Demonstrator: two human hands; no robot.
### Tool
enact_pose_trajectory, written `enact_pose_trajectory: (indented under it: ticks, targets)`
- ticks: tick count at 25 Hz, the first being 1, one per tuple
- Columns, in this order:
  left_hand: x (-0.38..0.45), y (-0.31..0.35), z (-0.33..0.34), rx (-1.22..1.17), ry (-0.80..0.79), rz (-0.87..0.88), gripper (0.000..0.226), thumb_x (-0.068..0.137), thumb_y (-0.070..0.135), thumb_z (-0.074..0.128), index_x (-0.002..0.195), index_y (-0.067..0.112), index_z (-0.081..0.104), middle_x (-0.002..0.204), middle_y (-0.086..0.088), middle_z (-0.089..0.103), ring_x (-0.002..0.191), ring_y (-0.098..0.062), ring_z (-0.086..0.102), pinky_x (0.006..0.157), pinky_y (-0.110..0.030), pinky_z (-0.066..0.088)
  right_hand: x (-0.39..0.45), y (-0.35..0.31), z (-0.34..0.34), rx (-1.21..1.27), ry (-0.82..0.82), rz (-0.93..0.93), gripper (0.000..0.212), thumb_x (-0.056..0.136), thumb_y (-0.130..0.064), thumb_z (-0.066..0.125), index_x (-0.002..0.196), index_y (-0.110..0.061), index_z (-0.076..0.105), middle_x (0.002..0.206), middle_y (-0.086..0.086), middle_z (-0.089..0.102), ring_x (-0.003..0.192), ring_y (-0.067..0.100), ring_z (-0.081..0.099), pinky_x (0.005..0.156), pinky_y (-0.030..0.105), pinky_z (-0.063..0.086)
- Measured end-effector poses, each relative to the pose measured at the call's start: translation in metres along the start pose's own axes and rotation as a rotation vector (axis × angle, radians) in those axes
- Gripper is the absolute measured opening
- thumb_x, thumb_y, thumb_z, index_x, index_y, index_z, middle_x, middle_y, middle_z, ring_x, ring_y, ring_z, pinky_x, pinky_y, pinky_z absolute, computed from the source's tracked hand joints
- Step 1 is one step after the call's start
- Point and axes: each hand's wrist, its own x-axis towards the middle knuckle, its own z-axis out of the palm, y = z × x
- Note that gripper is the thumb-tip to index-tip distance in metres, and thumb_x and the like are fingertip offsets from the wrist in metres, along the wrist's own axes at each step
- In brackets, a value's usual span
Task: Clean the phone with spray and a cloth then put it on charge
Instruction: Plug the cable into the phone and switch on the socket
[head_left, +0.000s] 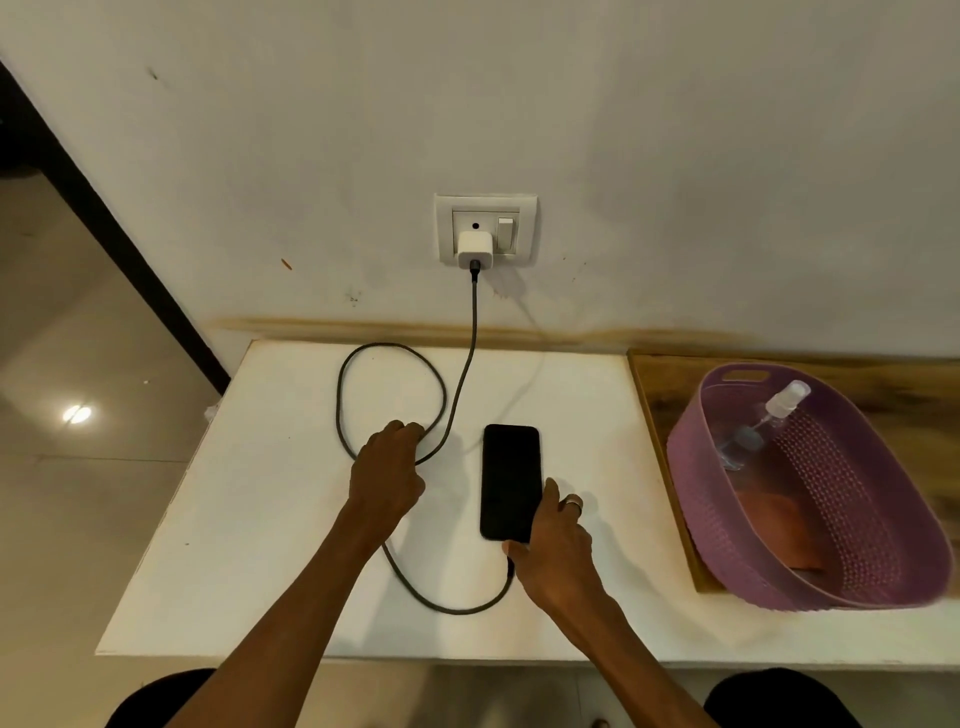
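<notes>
Your right hand (558, 540) is pinching the black phone's (509, 480) near end on the white tabletop (260, 545); your left hand (387, 475), at its 9 o'clock, is curling loosely over the charging cable (441, 597). At 3 o'clock, a purple basket (727, 530) is holding the spray bottle (769, 421). The charger (474, 249) is sitting in the wall socket (524, 218) at 12 o'clock.

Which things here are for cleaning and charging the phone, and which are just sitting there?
For the job: phone, cable, charger in the socket, spray bottle, orange cloth, left hand on the cable, right hand at the phone's bottom end.

Just there: purple basket holding bottle and cloth, wooden tray, white table.
</notes>
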Motion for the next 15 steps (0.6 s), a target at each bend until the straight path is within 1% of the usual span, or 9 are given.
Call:
enact_pose_trajectory:
  ticks: [3, 5, 6, 7, 9, 10, 12, 14, 15]
  targets:
    - [0.002, 0.0, 0.001, -0.039, -0.065, 0.0, 0.064, 0.08, -0.003, 0.061, 0.14, 0.015, 0.049, 0.128, -0.01, 0.053, 0.117, -0.028, 0.052, 0.099, -0.038, 0.045, -0.006, -0.003, 0.004, 0.006, 0.004, -0.004, 0.095, 0.089, -0.025, 0.067, 0.153, -0.016, -0.003, 0.159, 0.013, 0.009, 0.136, 0.029, 0.042, 0.107, 0.031, 0.04]
    - [0.0, 0.007, 0.007, -0.057, -0.015, 0.047, 0.063, 0.081, 0.006, 0.066, 0.141, 0.015, 0.048, 0.133, -0.009, 0.052, 0.12, -0.029, 0.049, 0.103, -0.036, 0.041, -0.008, -0.004, 0.006, 0.029, 0.007, -0.007, 0.099, 0.087, -0.019, 0.068, 0.153, -0.017, -0.006, 0.16, 0.012, 0.009, 0.134, 0.028, 0.045, 0.106, 0.03, 0.041]
    - [-0.003, 0.013, 0.012, -0.113, 0.001, 0.064, 0.061, 0.082, 0.013, 0.07, 0.139, 0.016, 0.049, 0.132, -0.008, 0.053, 0.12, -0.028, 0.05, 0.103, -0.035, 0.04, -0.009, -0.004, 0.007, 0.046, 0.013, -0.003, 0.099, 0.087, -0.018, 0.068, 0.153, -0.017, -0.005, 0.159, 0.012, 0.01, 0.134, 0.028, 0.045, 0.107, 0.031, 0.04]
    - [-0.005, 0.02, 0.017, -0.198, -0.024, 0.068, 0.059, 0.083, 0.021, 0.074, 0.138, 0.016, 0.051, 0.131, -0.006, 0.054, 0.119, -0.026, 0.052, 0.102, -0.034, 0.042, -0.01, -0.005, 0.007, 0.059, 0.024, 0.003, 0.098, 0.087, -0.017, 0.069, 0.153, -0.017, -0.004, 0.158, 0.013, 0.011, 0.134, 0.028, 0.045, 0.108, 0.031, 0.04]
    - [-0.006, 0.031, 0.026, -0.342, -0.116, 0.058, 0.067, 0.08, 0.037, 0.078, 0.139, 0.018, 0.051, 0.131, -0.003, 0.056, 0.119, -0.022, 0.054, 0.103, -0.033, 0.045, -0.013, -0.005, 0.007, 0.074, 0.054, 0.024, 0.097, 0.087, -0.018, 0.069, 0.153, -0.017, -0.002, 0.156, 0.015, 0.017, 0.131, 0.027, 0.047, 0.107, 0.031, 0.04]
    - [-0.005, 0.034, 0.027, -0.364, -0.123, 0.065, 0.071, 0.078, 0.042, 0.079, 0.14, 0.021, 0.051, 0.133, -0.001, 0.056, 0.12, -0.02, 0.054, 0.104, -0.035, 0.045, -0.014, -0.006, 0.007, 0.074, 0.071, 0.036, 0.097, 0.086, -0.02, 0.069, 0.153, -0.017, -0.002, 0.153, 0.014, 0.022, 0.129, 0.026, 0.049, 0.105, 0.029, 0.041]
    - [0.0, 0.035, 0.028, -0.404, -0.107, 0.059, 0.072, 0.075, 0.045, 0.081, 0.139, 0.024, 0.054, 0.132, 0.002, 0.058, 0.117, -0.016, 0.056, 0.102, -0.033, 0.047, -0.017, -0.006, 0.008, 0.071, 0.095, 0.053, 0.098, 0.087, -0.022, 0.068, 0.153, -0.018, -0.004, 0.149, 0.012, 0.031, 0.126, 0.023, 0.051, 0.104, 0.028, 0.041]
    - [0.003, 0.038, 0.031, -0.377, -0.133, 0.102, 0.069, 0.076, 0.039, 0.082, 0.138, 0.023, 0.055, 0.128, 0.002, 0.059, 0.111, -0.013, 0.057, 0.096, -0.024, 0.047, -0.016, -0.005, 0.01, 0.092, 0.104, 0.055, 0.095, 0.089, -0.022, 0.065, 0.153, -0.018, -0.005, 0.144, 0.01, 0.039, 0.126, 0.022, 0.051, 0.106, 0.031, 0.039]
    - [0.003, 0.041, 0.033, -0.342, -0.141, 0.127, 0.064, 0.079, 0.034, 0.08, 0.137, 0.021, 0.056, 0.125, -0.001, 0.058, 0.11, -0.014, 0.058, 0.092, -0.021, 0.047, -0.016, -0.005, 0.011, 0.11, 0.112, 0.05, 0.093, 0.09, -0.021, 0.064, 0.153, -0.019, -0.005, 0.142, 0.008, 0.043, 0.125, 0.021, 0.052, 0.107, 0.032, 0.038]
